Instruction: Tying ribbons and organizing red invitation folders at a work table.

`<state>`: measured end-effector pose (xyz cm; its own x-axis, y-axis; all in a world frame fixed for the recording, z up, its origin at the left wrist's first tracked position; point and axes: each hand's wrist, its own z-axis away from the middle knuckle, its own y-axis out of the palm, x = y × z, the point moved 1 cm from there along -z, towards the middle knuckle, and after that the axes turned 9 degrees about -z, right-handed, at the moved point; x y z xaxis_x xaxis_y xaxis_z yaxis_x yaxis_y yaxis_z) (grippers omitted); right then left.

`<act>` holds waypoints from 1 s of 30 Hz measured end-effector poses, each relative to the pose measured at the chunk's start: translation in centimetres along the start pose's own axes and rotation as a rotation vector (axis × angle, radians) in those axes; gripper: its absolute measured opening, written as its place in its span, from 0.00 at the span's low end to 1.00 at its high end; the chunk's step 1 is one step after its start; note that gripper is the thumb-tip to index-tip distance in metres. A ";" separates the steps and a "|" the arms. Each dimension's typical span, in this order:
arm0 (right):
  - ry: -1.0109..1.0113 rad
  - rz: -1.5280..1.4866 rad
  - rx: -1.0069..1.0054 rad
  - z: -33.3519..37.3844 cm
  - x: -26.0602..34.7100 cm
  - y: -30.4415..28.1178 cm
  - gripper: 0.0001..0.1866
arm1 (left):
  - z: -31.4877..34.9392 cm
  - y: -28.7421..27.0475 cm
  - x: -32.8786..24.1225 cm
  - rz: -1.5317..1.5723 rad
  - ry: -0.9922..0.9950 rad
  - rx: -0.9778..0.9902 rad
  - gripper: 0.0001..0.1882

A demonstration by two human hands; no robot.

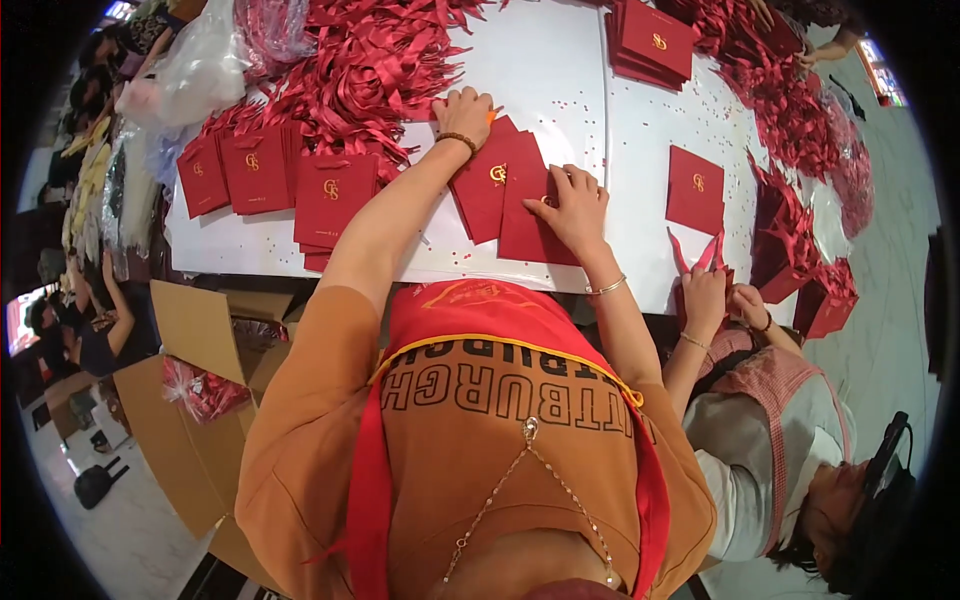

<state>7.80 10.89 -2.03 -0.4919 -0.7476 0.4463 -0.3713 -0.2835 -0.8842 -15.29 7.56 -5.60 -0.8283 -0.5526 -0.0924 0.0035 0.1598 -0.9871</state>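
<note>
Two flat red paper gift bags overlap in front of me: the left bag (478, 195) and the right bag (523, 215), the left one with gold print in view. My left hand (465, 112) is closed at the upper end of the left bag, with a small orange thing (493, 115) poking out by its fingertips; its kind is hidden. Across the right bag lies my right hand (577, 208), thumb and fingers apart, pressing on its surface. To the left, finished-looking stacks of red bags (335, 200) lie below a heap of red ribbons (370, 75).
A white table (530, 60) carries scattered small specks. Another bag stack (650, 42) stands at the far right, with a single bag (695, 188) nearer. A co-worker's hands (705, 295) handle a red bag at my right. An open cardboard box (195, 330) stands at lower left.
</note>
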 end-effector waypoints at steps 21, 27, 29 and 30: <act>0.122 -0.419 0.329 -0.4 1.4 -1.2 0.16 | 15.5 -5.5 -3.9 1.042 -0.174 0.368 0.07; 0.231 -0.505 0.365 -0.5 1.4 -0.6 0.17 | 14.5 -5.0 -2.1 0.732 -0.198 0.232 0.07; 0.226 -0.466 0.382 -0.4 1.6 -1.0 0.18 | 14.5 -5.7 -2.8 0.732 -0.183 0.179 0.06; 0.231 -0.465 0.402 -0.3 1.8 -1.2 0.19 | 14.3 -5.7 -3.1 0.738 -0.098 0.070 0.05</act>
<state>7.08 10.07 -0.11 -0.5244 -0.3574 0.7728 -0.2848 -0.7817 -0.5548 -4.77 -3.34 -1.53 -0.5431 -0.3925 -0.7423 0.5780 0.4665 -0.6695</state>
